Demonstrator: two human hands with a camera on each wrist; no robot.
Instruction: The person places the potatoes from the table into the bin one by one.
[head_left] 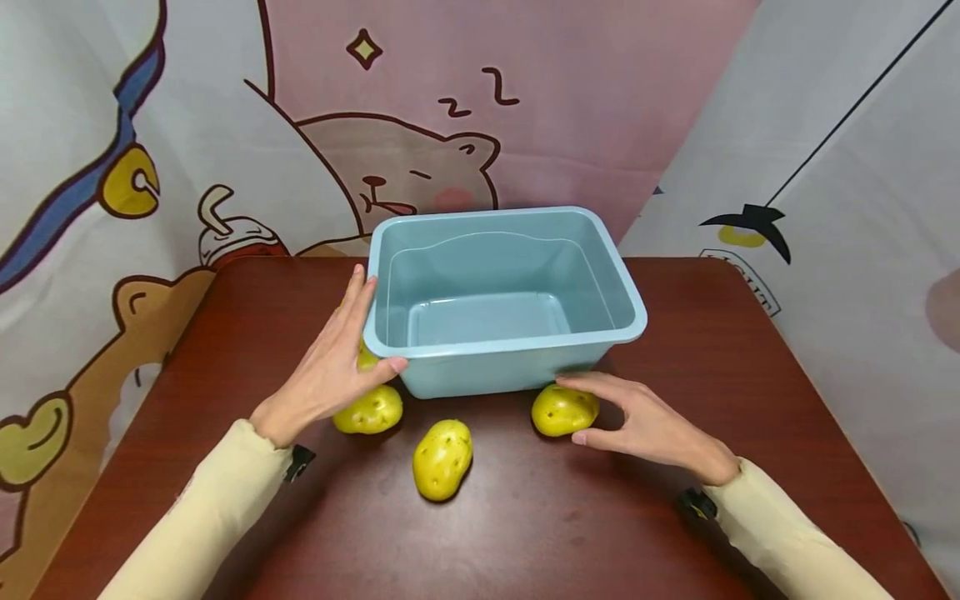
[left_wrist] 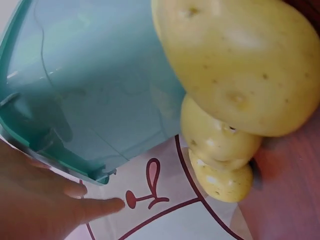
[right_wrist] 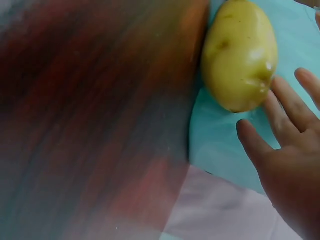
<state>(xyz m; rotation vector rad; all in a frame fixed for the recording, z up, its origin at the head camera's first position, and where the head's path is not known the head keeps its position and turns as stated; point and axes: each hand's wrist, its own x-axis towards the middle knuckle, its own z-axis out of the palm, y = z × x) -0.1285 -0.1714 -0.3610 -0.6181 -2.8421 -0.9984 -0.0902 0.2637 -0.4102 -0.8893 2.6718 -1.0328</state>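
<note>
A light blue plastic basin [head_left: 495, 368] stands on the table, its inside bare. My left hand [head_left: 330, 362] lies along its left rim with straight fingers, the thumb over the near corner. Under and beside that hand are yellow potatoes; the nearest potato [head_left: 369, 410] shows fully, others are partly hidden. In the left wrist view, several potatoes [left_wrist: 245, 65] line the basin's side. My right hand [head_left: 648, 421] is at another potato [head_left: 564, 410] by the basin's front right, thumb and fingers spread around its end. In the right wrist view, the thumb stands apart from this potato [right_wrist: 240, 57].
One more potato [head_left: 442, 460] lies alone in front of the basin. The dark red-brown table [head_left: 525, 533] reaches to a printed cloth backdrop [head_left: 585, 100] with cartoon bears, right behind the basin.
</note>
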